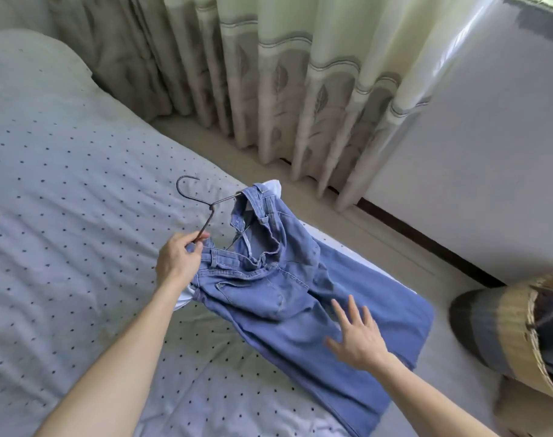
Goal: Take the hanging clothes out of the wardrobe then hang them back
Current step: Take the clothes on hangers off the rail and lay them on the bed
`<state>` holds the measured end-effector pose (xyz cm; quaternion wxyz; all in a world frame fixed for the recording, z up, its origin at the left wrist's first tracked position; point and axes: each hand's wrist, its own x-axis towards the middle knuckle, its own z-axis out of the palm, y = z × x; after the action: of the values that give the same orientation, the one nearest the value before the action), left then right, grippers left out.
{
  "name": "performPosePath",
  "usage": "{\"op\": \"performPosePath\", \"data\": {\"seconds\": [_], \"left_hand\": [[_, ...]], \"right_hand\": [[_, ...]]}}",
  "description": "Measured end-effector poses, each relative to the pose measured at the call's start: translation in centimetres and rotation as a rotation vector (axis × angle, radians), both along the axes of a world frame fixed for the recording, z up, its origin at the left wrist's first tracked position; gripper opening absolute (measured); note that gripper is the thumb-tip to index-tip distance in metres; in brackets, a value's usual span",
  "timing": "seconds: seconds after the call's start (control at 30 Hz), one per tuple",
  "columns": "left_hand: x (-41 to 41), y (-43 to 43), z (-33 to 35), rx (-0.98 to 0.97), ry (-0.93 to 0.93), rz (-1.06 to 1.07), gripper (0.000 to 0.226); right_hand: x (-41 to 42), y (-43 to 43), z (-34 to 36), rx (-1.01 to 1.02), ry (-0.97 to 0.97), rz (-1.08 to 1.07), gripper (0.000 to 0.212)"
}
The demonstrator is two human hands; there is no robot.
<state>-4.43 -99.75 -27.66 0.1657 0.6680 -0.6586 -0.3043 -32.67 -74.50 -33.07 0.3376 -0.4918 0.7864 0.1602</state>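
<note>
The fingers (193,246) of my left hand (177,263) are clenched round the near arm of the wire hanger (210,207), and they seem to catch the waistband of the jeans (284,298) in the same grip. My right hand (358,340) is released, fingers straight and spread over a trouser leg; I cannot tell whether it presses the denim or only hovers above it. The jeans lie across the right edge of the bed (63,184), the waist bunched and raised toward the hanger, the legs running near and right, one hem apparently past the mattress edge. The far arm of the hanger disappears into the waistband, and the hook points far-left, free in the air. I see no wardrobe from here. The danger, as I judge it, is weight: the denim looks heavy and sits crooked on thin wire, so a lift by one arm could tip the hanger and let the waistband slide off. The overhanging leg could also drag the rest to the floor, and the hook could snag the dotted sheet.
</note>
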Motion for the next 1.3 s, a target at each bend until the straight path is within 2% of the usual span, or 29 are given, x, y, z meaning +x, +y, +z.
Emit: {"op": "performPosePath", "data": {"seconds": [0.2, 0.33, 0.4, 0.5, 0.53, 0.6, 0.7, 0.87, 1.03, 1.1, 1.17, 1.2, 1.3], "left_hand": [[0.0, -5.0, -9.0, 0.054, -0.166, -0.08, 0.028], [-0.3, -4.8, -14.5, -0.02, -0.385, -0.15, 0.066], [-1.1, -2.1, -16.5, -0.044, -0.386, -0.283, 0.078], [-3.1, 4.5, -18.4, -0.1, -0.31, -0.592, 0.081], [-3.8, 6.7, -18.8, -0.079, -0.311, -0.686, 0.08], [-4.6, 9.9, -19.7, 0.096, -0.4, -0.791, 0.079], [-5.5, 12.0, -20.5, 0.409, -0.607, -0.765, 0.078], [-8.1, 10.9, -15.8, 0.563, -0.683, -0.746, 0.073], [-10.1, 12.5, -8.0, 0.552, -0.637, -0.721, 0.07], [-12.2, 13.6, -4.2, 0.502, -0.599, -0.739, 0.07], [-15.2, 15.1, -0.2, 0.403, -0.558, -0.803, 0.07], [-17.0, 16.1, 1.9, 0.34, -0.533, -0.843, 0.07], [-23.1, 20.0, 8.0, 0.125, -0.446, -0.957, 0.069]], "right_hand": [[1.2, -2.3, -5.0, 0.059, 0.072, 0.071, 0.112], [1.4, -2.2, -8.3, 0.13, 0.098, 0.102, 0.114], [1.6, -1.9, -9.3, 0.154, 0.116, 0.108, 0.113], [1.9, -1.8, -10.1, 0.165, 0.129, 0.104, 0.113], [1.9, -1.9, -10.2, 0.165, 0.126, 0.105, 0.113], [1.4, -2.1, -10.3, 0.169, 0.117, 0.128, 0.114], [0.2, -2.4, -9.0, 0.227, 0.088, 0.213, 0.107], [-1.5, -1.6, -3.6, 0.168, -0.016, 0.194, 0.073], [-4.2, 3.4, 4.5, -0.088, -0.046, 0.046, 0.055], [-5.8, 6.7, 8.2, -0.212, -0.016, -0.02, 0.059], [-7.6, 10.5, 11.7, -0.347, 0.015, -0.097, 0.075], [-8.6, 12.6, 13.5, -0.407, 0.037, -0.147, 0.074], [-11.7, 19.2, 18.5, -0.578, 0.135, -0.266, 0.049]]}}
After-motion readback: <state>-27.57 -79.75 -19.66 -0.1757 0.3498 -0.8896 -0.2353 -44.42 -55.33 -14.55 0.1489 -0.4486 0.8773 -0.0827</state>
